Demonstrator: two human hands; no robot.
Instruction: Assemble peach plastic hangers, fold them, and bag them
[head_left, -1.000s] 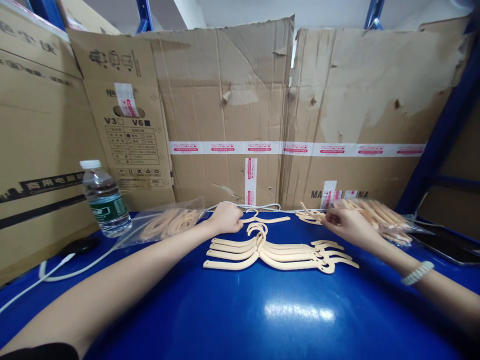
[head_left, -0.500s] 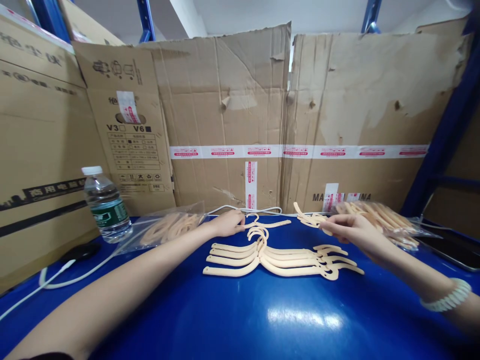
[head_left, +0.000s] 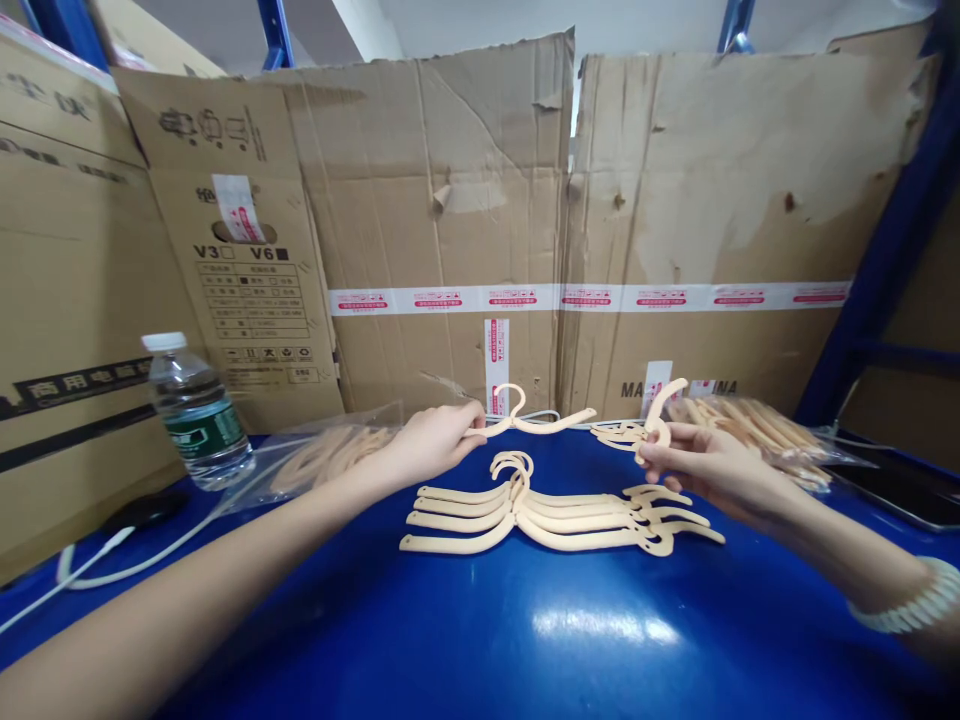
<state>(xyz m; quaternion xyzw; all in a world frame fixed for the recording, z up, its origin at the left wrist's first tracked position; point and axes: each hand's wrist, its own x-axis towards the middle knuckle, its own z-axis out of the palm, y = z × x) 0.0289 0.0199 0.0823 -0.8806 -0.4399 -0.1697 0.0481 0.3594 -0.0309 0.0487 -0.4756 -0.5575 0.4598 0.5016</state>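
My left hand [head_left: 435, 440] pinches the left arm of a cream-coloured hanger [head_left: 551, 424], raised above the table with its hook pointing up. To the right, my right hand [head_left: 697, 462] is closed on a curved cream hanger piece [head_left: 660, 410], held up at an angle. Just behind that hand lie a few similar loose pieces [head_left: 616, 434], partly hidden. Between my hands and nearer to me, several cream hangers [head_left: 461, 542] lie overlapped in a row, hooks pointing away. Curved pieces [head_left: 667, 515] with looped ends sit at their right ends.
Clear plastic bags of hanger parts lie at left [head_left: 330, 460] and right [head_left: 750, 430]. A water bottle [head_left: 199, 420] stands at left near a white cable [head_left: 172, 535] and a black device [head_left: 146, 510]. A dark phone [head_left: 900, 490] lies far right. Cardboard [head_left: 450, 230] walls the back of the blue table [head_left: 480, 640].
My left hand has lifted the hanger off the table. My right hand has raised a curved piece from beside the loose ones. The view has shifted slightly.
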